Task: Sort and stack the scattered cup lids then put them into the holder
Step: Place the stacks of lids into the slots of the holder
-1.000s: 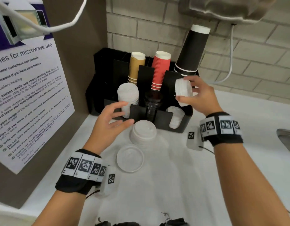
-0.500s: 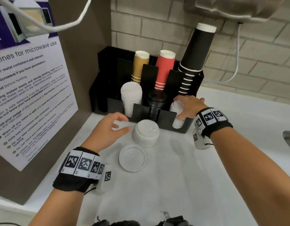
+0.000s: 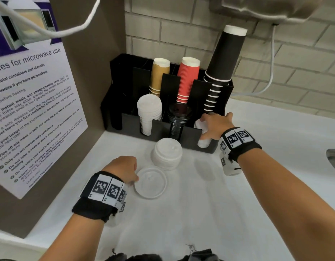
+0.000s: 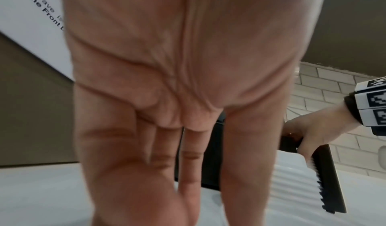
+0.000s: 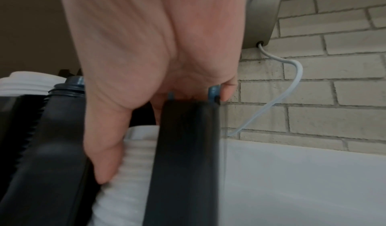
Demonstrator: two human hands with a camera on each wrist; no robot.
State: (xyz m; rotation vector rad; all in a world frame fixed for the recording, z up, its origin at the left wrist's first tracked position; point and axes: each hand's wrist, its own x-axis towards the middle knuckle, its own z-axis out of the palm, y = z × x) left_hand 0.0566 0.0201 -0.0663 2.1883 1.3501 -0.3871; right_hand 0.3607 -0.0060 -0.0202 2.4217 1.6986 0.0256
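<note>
A black holder (image 3: 129, 125) stands against the brick wall with cup stacks behind and lid slots in front. My right hand (image 3: 210, 127) reaches into the right front slot and grips a stack of white lids (image 3: 203, 143) there. Its thumb (image 5: 104, 163) presses the ribbed side of that stack (image 5: 133, 171), and the fingers go behind the slot wall. A second stack of white lids (image 3: 167, 153) stands on the counter in front of the holder. My left hand (image 3: 125, 170) points its straight fingers down at the left edge of a flat translucent lid (image 3: 150, 182).
White lids (image 3: 149, 112) fill the left front slot and black lids (image 3: 179, 117) the middle one. Tan, red and black cup stacks (image 3: 223, 63) rise behind. A panel with a microwave notice (image 3: 31, 110) closes the left side. A sink edge (image 3: 334, 159) shows at right.
My right hand has brought the white lids down from above the holder into the right front slot. My left hand has drawn back from the counter stack to the flat lid.
</note>
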